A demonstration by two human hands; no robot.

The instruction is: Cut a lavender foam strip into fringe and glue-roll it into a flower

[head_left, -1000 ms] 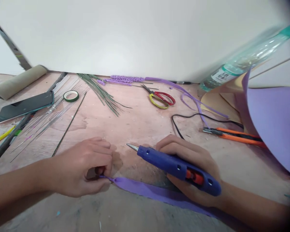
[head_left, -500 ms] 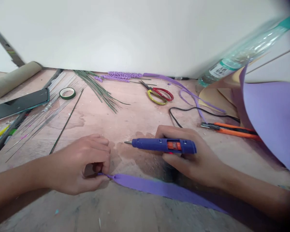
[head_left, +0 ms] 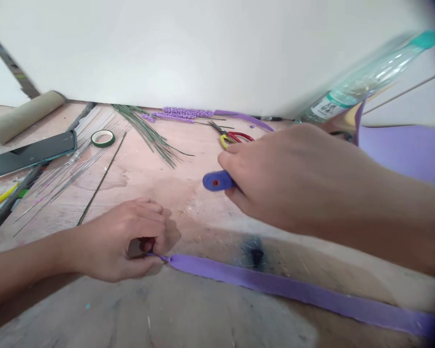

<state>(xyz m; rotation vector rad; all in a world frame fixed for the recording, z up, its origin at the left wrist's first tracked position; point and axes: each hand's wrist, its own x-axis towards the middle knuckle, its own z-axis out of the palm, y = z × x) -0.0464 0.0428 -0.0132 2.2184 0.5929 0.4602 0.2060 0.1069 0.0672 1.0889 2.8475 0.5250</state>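
My left hand [head_left: 130, 241] rests low on the table, thumb and fingers pinched on the thin twisted end of a purple strip [head_left: 261, 281]. Flat and wide past the twist, the strip runs along the table to the lower right edge. My right hand [head_left: 286, 179] is closed around a blue glue gun [head_left: 217, 181], raised over the table right of centre. Only its rounded rear end, with a small reddish hole, shows; the metal tip is hidden. Partly covered behind that hand are red-and-yellow-handled scissors [head_left: 223, 135].
Green stems [head_left: 148, 133], purple curled flower spikes [head_left: 183, 114] and a green tape roll [head_left: 102, 138] lie toward the back. At left are thin wires [head_left: 70, 181], a phone [head_left: 32, 153] and a cardboard tube [head_left: 25, 116]. A plastic bottle [head_left: 369, 82] and purple sheet [head_left: 402, 150] stand right.
My right hand has lifted and turned the glue gun, so its rear end faces me instead of its side. My left hand keeps its pinch. More of the strip's right part shows.
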